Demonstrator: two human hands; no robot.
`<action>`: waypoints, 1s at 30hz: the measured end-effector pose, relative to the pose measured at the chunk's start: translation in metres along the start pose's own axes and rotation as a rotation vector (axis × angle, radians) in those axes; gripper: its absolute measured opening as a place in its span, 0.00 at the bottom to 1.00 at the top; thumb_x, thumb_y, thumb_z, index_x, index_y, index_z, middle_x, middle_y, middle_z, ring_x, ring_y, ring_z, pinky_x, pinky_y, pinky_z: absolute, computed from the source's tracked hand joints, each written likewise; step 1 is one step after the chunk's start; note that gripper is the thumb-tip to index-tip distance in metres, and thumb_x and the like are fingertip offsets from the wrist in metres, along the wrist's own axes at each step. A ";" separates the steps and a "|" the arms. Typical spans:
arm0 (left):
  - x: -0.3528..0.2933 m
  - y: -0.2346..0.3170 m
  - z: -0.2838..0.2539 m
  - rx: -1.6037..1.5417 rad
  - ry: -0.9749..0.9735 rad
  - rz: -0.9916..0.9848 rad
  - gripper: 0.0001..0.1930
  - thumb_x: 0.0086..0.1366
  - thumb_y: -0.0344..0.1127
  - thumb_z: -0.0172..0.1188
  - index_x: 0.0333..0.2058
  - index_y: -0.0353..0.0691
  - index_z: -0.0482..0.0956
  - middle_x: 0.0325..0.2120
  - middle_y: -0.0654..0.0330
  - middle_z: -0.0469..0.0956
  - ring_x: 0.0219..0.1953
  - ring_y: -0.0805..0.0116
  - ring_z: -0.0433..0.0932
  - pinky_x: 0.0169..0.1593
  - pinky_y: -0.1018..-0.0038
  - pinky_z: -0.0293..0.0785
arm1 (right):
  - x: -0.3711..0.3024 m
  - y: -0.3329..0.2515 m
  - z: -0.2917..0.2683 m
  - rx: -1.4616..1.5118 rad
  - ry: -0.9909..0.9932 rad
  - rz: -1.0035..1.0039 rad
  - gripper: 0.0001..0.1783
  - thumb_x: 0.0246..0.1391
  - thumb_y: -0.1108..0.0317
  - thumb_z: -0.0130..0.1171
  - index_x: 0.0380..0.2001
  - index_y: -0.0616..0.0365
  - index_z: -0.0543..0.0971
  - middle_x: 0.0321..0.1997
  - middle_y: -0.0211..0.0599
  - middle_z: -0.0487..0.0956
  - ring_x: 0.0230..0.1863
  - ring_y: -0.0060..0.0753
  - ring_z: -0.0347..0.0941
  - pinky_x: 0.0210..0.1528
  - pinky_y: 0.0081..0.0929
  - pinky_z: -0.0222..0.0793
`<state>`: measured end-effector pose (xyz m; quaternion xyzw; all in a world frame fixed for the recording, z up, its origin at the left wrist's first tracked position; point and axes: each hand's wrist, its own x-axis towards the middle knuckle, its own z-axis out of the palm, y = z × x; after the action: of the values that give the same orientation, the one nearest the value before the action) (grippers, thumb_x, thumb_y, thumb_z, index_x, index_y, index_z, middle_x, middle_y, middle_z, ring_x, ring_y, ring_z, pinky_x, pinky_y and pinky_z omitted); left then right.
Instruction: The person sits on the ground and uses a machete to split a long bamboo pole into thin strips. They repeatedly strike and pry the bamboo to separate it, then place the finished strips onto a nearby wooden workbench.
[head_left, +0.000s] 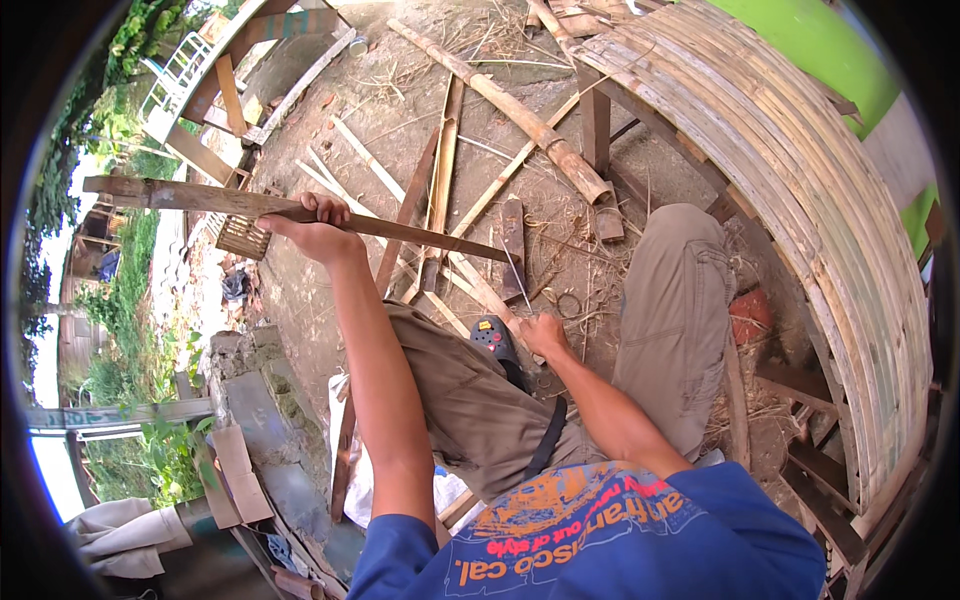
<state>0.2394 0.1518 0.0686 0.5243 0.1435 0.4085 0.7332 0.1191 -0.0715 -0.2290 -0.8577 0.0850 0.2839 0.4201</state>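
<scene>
Between the knees, the right hand [541,335] is curled closed at the lower end of a thin, blade-like object [523,285]; its exact grip cannot be confirmed. Farther forward and left, the left hand [318,232], apart from the right, is clamped around a long bamboo strip [405,233], whose inner end extends ahead of the right hand. The strip appears split out but unfinished. Beyond, a split length [443,170] lies ready; a bamboo pole [500,103] appears unsplit.

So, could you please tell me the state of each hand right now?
Left hand: closed, holding a bamboo strip.
Right hand: closed, apparently on a thin blade-like tool.
</scene>
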 end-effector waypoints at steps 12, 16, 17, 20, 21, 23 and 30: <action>-0.011 0.003 -0.001 -0.010 -0.034 -0.022 0.41 0.59 0.84 0.29 0.21 0.47 0.59 0.12 0.70 0.53 0.14 0.75 0.49 0.19 0.79 0.48 | -0.012 -0.058 0.000 0.230 0.084 -0.338 0.27 0.54 0.49 0.62 0.37 0.69 0.79 0.32 0.62 0.81 0.39 0.62 0.80 0.40 0.47 0.74; -0.013 0.002 0.004 -0.007 -0.061 -0.017 0.40 0.60 0.84 0.29 0.21 0.47 0.58 0.12 0.70 0.52 0.14 0.76 0.50 0.19 0.78 0.46 | 0.017 -0.009 0.015 0.177 0.127 -0.202 0.24 0.55 0.52 0.61 0.40 0.66 0.80 0.35 0.62 0.81 0.41 0.60 0.80 0.43 0.46 0.74; -0.009 0.003 0.019 -0.031 -0.104 -0.005 0.40 0.60 0.84 0.29 0.21 0.47 0.58 0.13 0.70 0.51 0.14 0.76 0.50 0.18 0.78 0.46 | 0.044 0.032 0.021 0.122 0.079 -0.105 0.23 0.54 0.54 0.61 0.40 0.66 0.80 0.37 0.63 0.81 0.43 0.61 0.79 0.45 0.47 0.75; -0.010 0.001 0.018 -0.015 -0.004 0.020 0.41 0.59 0.84 0.28 0.21 0.46 0.58 0.12 0.70 0.52 0.14 0.75 0.51 0.18 0.78 0.46 | 0.032 0.018 0.034 0.133 0.092 -0.124 0.23 0.55 0.53 0.61 0.40 0.66 0.80 0.38 0.64 0.81 0.43 0.62 0.79 0.45 0.48 0.75; -0.012 0.000 0.012 0.013 0.029 0.013 0.41 0.59 0.84 0.28 0.21 0.46 0.59 0.12 0.70 0.52 0.14 0.75 0.51 0.19 0.78 0.47 | 0.015 -0.001 0.034 0.161 0.129 -0.181 0.24 0.55 0.52 0.61 0.40 0.66 0.80 0.36 0.63 0.81 0.42 0.62 0.79 0.45 0.48 0.74; -0.015 0.002 0.010 0.060 0.094 -0.008 0.42 0.59 0.84 0.27 0.21 0.46 0.59 0.12 0.70 0.53 0.14 0.75 0.51 0.19 0.78 0.47 | -0.005 -0.029 0.021 0.225 0.122 -0.244 0.24 0.55 0.52 0.61 0.40 0.66 0.80 0.36 0.64 0.81 0.43 0.62 0.79 0.45 0.49 0.74; -0.002 0.002 -0.004 0.000 0.021 -0.009 0.41 0.59 0.84 0.29 0.23 0.46 0.61 0.13 0.70 0.53 0.15 0.74 0.51 0.20 0.78 0.49 | 0.013 0.041 0.024 0.027 0.061 0.064 0.22 0.54 0.55 0.62 0.41 0.65 0.82 0.41 0.62 0.82 0.47 0.59 0.79 0.49 0.46 0.75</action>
<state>0.2349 0.1529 0.0689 0.5194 0.1533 0.4108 0.7335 0.1043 -0.0780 -0.2751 -0.8571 0.1290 0.2697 0.4194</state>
